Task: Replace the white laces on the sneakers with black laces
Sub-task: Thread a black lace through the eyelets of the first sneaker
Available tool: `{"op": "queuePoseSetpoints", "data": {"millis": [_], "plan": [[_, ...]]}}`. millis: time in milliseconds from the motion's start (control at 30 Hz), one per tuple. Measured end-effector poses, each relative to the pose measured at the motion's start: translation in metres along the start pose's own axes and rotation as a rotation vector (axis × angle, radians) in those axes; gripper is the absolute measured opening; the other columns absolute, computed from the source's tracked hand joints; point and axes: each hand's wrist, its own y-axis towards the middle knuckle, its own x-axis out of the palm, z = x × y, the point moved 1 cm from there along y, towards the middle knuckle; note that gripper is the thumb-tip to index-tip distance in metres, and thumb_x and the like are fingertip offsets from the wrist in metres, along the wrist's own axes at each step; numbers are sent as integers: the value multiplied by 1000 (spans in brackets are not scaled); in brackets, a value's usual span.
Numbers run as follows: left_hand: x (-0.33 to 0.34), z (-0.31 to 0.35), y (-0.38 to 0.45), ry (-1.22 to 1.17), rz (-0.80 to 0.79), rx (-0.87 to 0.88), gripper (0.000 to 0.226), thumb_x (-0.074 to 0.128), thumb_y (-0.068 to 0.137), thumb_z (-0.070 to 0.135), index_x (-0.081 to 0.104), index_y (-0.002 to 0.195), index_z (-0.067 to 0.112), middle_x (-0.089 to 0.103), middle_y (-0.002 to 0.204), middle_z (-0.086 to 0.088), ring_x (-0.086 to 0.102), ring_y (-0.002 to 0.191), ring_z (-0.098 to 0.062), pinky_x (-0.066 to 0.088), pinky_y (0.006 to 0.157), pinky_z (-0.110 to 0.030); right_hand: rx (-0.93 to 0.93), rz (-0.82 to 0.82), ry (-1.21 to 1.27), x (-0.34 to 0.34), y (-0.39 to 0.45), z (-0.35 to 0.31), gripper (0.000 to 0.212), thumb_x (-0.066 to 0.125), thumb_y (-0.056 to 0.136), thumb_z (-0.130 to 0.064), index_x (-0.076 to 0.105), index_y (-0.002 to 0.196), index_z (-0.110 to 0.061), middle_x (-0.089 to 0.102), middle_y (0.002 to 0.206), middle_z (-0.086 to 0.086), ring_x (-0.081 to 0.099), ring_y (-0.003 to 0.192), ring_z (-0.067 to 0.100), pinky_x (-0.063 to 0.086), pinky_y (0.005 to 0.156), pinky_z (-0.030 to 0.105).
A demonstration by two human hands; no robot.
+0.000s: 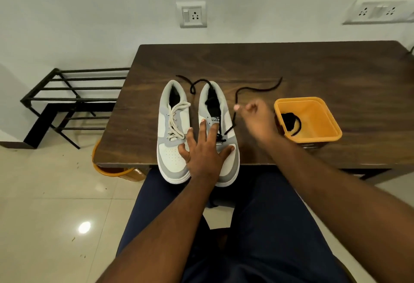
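Two grey and white sneakers stand side by side at the table's near edge, toes toward me. The left sneaker [171, 130] carries a white lace [175, 118]. The right sneaker [220, 108] has a black lace [257, 89] threaded through its lowest eyelets, one end trailing behind the shoes and the other curving right across the table. My left hand [205, 150] presses flat on the right sneaker's toe with fingers spread. My right hand [257, 118] is raised beside that shoe and pinches the black lace.
An orange plastic tub [318, 103] stands on the wooden table [291, 63] at the right, with another coiled black lace [290, 121] inside. A black metal shoe rack [67, 99] stands on the floor to the left. An orange bucket [112, 170] sits under the table's near left corner.
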Motion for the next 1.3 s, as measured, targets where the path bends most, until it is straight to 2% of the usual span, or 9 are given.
{"op": "queuePoseSetpoints", "data": {"millis": [167,333,467,667,800,867,1033,1133,1300], "plan": [[1,-1,0,12,-3,0,75,53,87,65,20,149,41,10,163,10,8,149,-27,15,108,-57,229,-156,320,37,-39,21,37,71,85,-34,62,75,1,62,75,22,57,68,25,53,68,42],[-1,-1,-1,-9,-15,-22,75,51,87,66,18,150,42,8,163,10,8,149,-29,14,110,-57,219,-105,307,39,-31,13,21,69,87,-12,62,69,-3,57,67,14,48,61,21,44,59,32],[-4,1,-2,-25,-29,-33,75,50,86,68,19,149,42,9,163,10,7,149,-30,12,110,-58,81,48,175,1,11,-19,23,69,87,-14,59,67,-9,52,61,6,43,55,14,37,55,27],[-3,2,-2,-50,-18,-45,76,50,86,69,20,150,41,11,163,9,11,149,-29,13,110,-59,-28,-38,85,1,22,-34,28,70,87,-12,58,63,-6,53,62,9,46,56,17,41,53,30],[-1,1,-6,-62,19,-42,77,51,86,68,21,151,41,12,163,9,16,148,-27,14,110,-57,43,32,189,-1,15,-17,27,73,84,-35,57,73,-17,56,69,6,51,58,18,46,53,32],[0,1,-5,-70,22,-50,78,51,86,68,19,151,41,12,163,9,17,147,-26,13,110,-57,-39,75,36,-6,2,1,35,75,77,-49,50,81,-24,57,81,3,50,65,15,45,58,34],[4,1,-5,-68,52,-31,76,46,87,67,17,152,41,17,163,5,22,146,-26,14,107,-62,-392,-318,-147,2,-35,40,8,71,85,-14,72,93,-18,68,86,-4,62,78,12,53,74,31],[7,-3,-9,-72,79,34,73,46,89,55,11,152,44,18,162,3,20,148,-24,10,108,-63,-557,-325,-245,9,-33,41,18,69,87,-15,75,104,-13,70,94,-2,64,87,10,51,79,25],[1,-9,-10,-71,61,120,74,45,96,35,-4,149,52,8,164,9,-3,152,-21,-11,110,-64,-685,-289,-415,17,-29,40,13,61,92,-20,71,96,-12,60,87,-4,56,83,14,40,68,21]]}}
